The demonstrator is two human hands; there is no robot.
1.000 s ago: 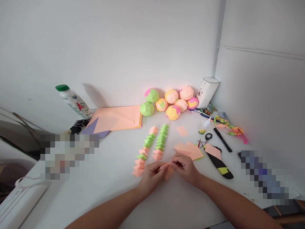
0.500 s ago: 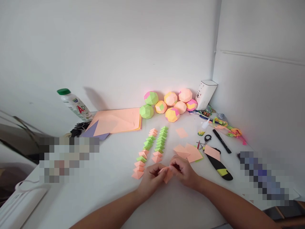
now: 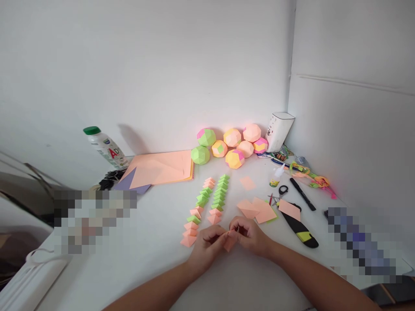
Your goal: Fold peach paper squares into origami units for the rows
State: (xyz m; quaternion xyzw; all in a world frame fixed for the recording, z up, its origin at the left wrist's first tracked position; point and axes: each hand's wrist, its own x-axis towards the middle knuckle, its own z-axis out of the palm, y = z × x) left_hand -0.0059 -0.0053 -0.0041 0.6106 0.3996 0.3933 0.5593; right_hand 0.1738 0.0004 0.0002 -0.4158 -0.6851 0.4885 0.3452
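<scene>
My left hand (image 3: 206, 246) and my right hand (image 3: 251, 235) meet over the white desk (image 3: 136, 268), both pinched on a small folded peach paper piece (image 3: 229, 242) held between them. Just beyond my fingers run two rows of folded peach and green paper units (image 3: 207, 201). A loose pile of peach paper squares (image 3: 257, 209) lies right of my right hand.
Several coloured paper balls (image 3: 231, 144) sit against the back wall beside a white box (image 3: 279, 131). A stack of peach sheets (image 3: 160, 166) and a green-capped bottle (image 3: 105, 147) lie at the left. Scissors (image 3: 279, 192), a glue bottle (image 3: 275, 177), a black marker (image 3: 302, 193) and a black-yellow cutter (image 3: 300, 229) lie at the right.
Both hands have drawn slightly closer to me with the paper piece, fingers still working it. The view has shifted a little.
</scene>
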